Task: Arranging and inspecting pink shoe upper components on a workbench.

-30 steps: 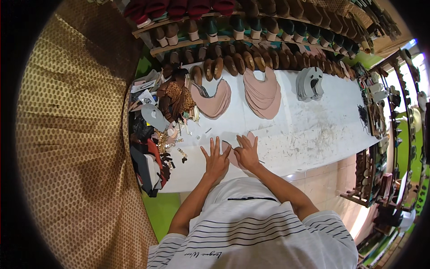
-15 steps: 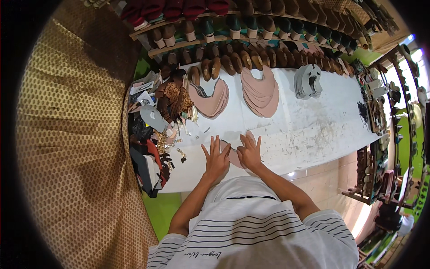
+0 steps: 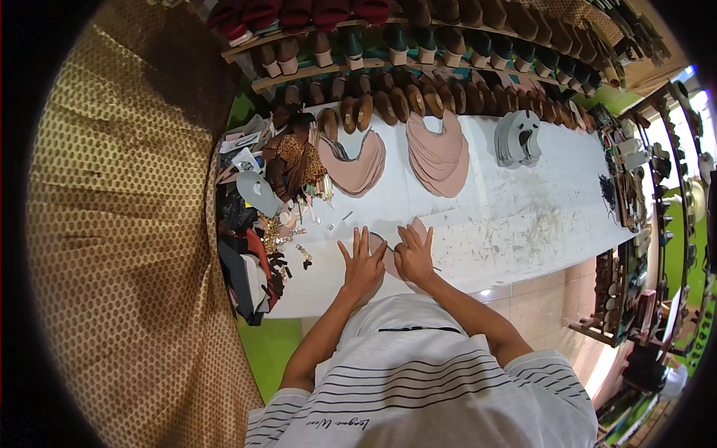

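A pink curved shoe-upper piece lies on the white-covered table at its near edge, a dark strip along its inner curve. My left hand rests on its left part, fingers spread, with a fingertip against the inner edge. On the other side my right hand also has its fingers spread and touches the piece near the middle. The hands hide much of the piece; its right tip shows beyond the right fingers. Farther back lie two stacks of similar pink pieces, a left stack with dark inner edges and a middle stack.
Grey cut pieces are stacked at the back right. Leopard-print and brown scraps, gold buckles and other bits crowd the left end. Rows of shoes fill shelves behind the table; more racks stand at right. A patterned curtain hangs left.
The view has shifted slightly, moving the table items a little to the right in the picture. Both hands stay on the pink piece, with only small finger movements.
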Available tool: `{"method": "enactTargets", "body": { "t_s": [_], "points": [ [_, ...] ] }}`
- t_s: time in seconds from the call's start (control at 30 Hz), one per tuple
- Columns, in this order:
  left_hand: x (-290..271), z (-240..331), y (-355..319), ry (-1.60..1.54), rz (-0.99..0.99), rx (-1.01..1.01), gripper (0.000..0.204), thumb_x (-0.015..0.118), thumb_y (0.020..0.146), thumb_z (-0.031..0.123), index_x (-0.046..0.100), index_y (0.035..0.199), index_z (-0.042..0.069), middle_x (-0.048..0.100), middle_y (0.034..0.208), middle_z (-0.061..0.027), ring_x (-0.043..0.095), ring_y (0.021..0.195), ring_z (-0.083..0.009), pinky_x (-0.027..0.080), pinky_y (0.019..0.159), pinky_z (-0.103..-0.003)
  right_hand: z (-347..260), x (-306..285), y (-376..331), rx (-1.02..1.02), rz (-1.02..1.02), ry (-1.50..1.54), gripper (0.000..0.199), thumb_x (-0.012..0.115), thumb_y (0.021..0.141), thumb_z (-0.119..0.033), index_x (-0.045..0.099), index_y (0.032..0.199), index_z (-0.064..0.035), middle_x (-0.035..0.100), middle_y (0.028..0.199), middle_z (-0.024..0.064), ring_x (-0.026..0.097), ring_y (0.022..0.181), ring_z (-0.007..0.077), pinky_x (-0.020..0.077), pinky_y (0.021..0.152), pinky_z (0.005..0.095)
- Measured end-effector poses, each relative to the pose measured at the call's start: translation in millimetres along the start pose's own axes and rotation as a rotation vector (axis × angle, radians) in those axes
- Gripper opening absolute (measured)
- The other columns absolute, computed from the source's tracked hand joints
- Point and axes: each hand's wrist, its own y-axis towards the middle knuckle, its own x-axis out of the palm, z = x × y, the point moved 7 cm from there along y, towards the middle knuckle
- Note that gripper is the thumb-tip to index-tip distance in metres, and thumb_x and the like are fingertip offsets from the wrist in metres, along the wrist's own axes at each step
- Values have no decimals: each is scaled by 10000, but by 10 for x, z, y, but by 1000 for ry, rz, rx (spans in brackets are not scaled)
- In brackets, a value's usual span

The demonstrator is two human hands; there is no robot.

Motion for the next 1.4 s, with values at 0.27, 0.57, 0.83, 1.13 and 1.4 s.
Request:
{"method": "enactTargets", "body": {
  "t_s": [0.27,0.57,0.83,1.13,1.4],
  "points": [
    [-22,23,-20,2,-2,18,524,608,918,197,609,1442,204,183,1675,-306,121,1564,-512,45,1104,-842,-23,24,-15,-6,-36,-16,172,693,879,-196,762,919,-43,521,1491,159,403,1456,365,101,1149,801],
    [53,24,-105,38,-46,44,571,612,926,203,559,1494,223,153,1693,-278,97,1567,-512,53,1098,-849,-36,-15,-3,2,-37,-33,177,672,888,-209,746,895,-48,547,1466,174,418,1447,362,98,1155,794],
    [25,110,-152,2,-39,79,615,594,914,179,527,1523,231,155,1690,-293,94,1568,-513,35,1095,-851,-35,15,-15,-19,-5,-47,172,674,887,-209,738,894,-50,543,1463,181,416,1441,366,108,1152,795],
    [46,133,-168,39,-82,79,619,596,914,186,526,1526,246,130,1699,-285,89,1569,-511,31,1098,-849,-44,-2,-15,-11,-1,-40,162,669,904,-186,756,903,-49,560,1455,146,448,1425,357,111,1155,795],
    [59,133,-166,13,-49,87,573,574,905,183,572,1478,192,140,1692,-299,103,1568,-507,21,1109,-840,233,-268,-309,83,73,92,132,737,872,-157,791,963,-78,576,1447,159,464,1424,342,125,1164,759]
  ]
}}
